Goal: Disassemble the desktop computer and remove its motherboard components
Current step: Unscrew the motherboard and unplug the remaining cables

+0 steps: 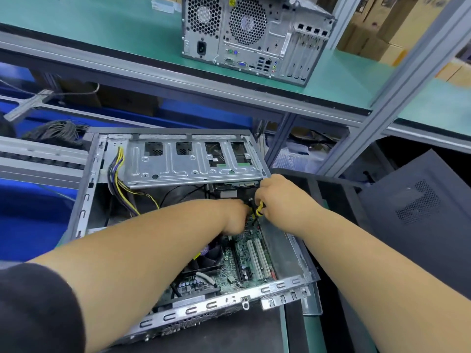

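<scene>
An open desktop case lies on its side on the bench. Its green motherboard shows white expansion slots and a black CPU fan. A silver drive cage spans the far end, with a yellow and black cable bundle at its left. My left hand reaches into the case's right side, fingers curled down at the board. My right hand meets it there, closed around a yellow and black tool or cable. What the left fingers pinch is hidden.
A second grey tower stands on the green shelf above. A dark side panel leans at the right. Blue bins and coiled cables sit to the left. A metal frame post rises at the right.
</scene>
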A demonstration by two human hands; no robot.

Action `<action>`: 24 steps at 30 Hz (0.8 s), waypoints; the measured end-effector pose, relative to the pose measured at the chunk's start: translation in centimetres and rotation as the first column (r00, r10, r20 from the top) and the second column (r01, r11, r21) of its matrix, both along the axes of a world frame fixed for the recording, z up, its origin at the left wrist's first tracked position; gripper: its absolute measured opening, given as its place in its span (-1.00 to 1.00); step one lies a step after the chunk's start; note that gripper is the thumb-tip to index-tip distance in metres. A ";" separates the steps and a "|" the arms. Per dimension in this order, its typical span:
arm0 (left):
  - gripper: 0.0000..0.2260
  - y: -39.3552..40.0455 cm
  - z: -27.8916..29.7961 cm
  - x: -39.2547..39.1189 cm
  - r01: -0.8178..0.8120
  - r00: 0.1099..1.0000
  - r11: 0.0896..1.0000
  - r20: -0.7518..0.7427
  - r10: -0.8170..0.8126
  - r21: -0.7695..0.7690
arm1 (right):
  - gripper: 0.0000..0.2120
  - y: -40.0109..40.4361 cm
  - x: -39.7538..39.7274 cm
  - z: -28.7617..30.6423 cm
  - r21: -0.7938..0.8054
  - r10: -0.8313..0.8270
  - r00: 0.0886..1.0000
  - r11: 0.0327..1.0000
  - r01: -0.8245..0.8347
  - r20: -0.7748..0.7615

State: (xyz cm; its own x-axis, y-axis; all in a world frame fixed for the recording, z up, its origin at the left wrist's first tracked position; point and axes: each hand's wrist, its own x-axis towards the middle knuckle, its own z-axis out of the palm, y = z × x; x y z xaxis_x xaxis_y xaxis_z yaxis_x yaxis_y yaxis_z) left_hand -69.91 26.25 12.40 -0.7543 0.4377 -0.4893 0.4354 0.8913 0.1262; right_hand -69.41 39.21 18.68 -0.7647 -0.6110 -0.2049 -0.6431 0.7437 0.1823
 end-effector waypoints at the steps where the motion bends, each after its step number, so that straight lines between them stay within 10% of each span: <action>1: -0.67 0.1 -0.3 -0.2 -0.005 1.000 1.000 0.002 0.005 -0.005 | -0.81 0.0 0.0 0.0 -0.009 -0.006 1.000 1.000 0.006 0.005; 12: -0.53 -2.1 -3.3 -1.3 -0.104 0.994 0.953 0.012 0.105 0.286 | -0.83 0.0 -0.1 0.0 -0.052 -0.017 1.000 0.999 0.017 0.016; 24: -0.54 -1.5 -4.0 -1.4 -0.149 0.984 0.977 0.118 0.131 0.155 | -0.79 -0.2 0.1 0.0 -0.005 -0.002 1.000 1.000 0.002 0.011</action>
